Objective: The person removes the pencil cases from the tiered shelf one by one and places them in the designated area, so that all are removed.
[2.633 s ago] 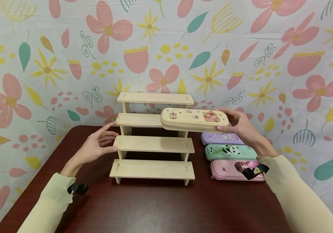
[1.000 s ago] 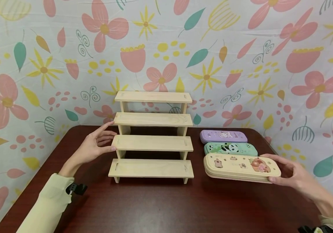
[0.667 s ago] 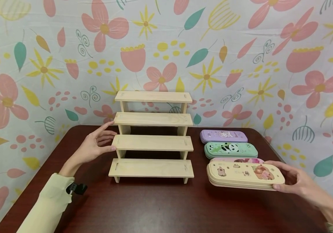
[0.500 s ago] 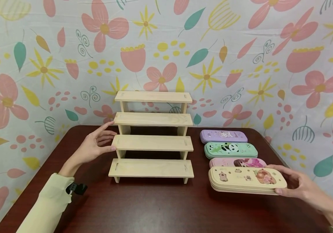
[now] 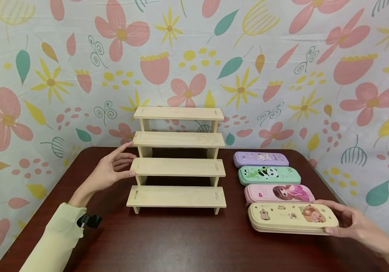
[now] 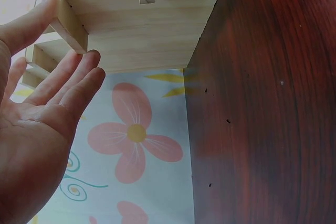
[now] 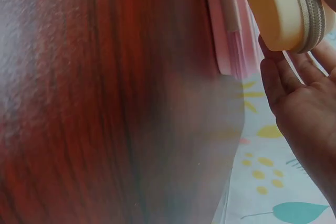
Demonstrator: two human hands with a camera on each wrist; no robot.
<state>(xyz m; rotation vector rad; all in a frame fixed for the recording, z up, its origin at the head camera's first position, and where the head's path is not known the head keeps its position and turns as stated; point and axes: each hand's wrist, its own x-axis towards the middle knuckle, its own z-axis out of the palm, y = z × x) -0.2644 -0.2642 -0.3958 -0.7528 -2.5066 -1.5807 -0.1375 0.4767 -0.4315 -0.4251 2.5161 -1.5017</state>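
At the right end of a cream zippered pencil case [image 5: 283, 215], my right hand [image 5: 355, 223] pinches it between thumb and fingers. The right wrist view shows the case's rounded end and zipper [image 7: 313, 19], with fingers at its underside. Whether it touches the table cannot be told. My left hand [image 5: 104, 173] touches the left side of a stepped wooden display shelf [image 5: 177, 166] with fairly straight fingers. In the left wrist view its fingertips [image 6: 93, 56] meet the shelf's wood. Just behind the cream case lies a pink pencil case [image 5: 266, 192] with a girl picture.
Behind the pink case lie a green panda pencil case [image 5: 255, 175] and a purple pencil case [image 5: 243, 159], in a row right of the shelf. All stand on a dark wooden table [image 5: 181, 241]. A flower-patterned cloth [image 5: 194, 45] hangs behind it.
The cream pencil case came from in front of the shelf's upper steps to the right, then down and nearer, uncovering the pink case. My left hand stays at the shelf.
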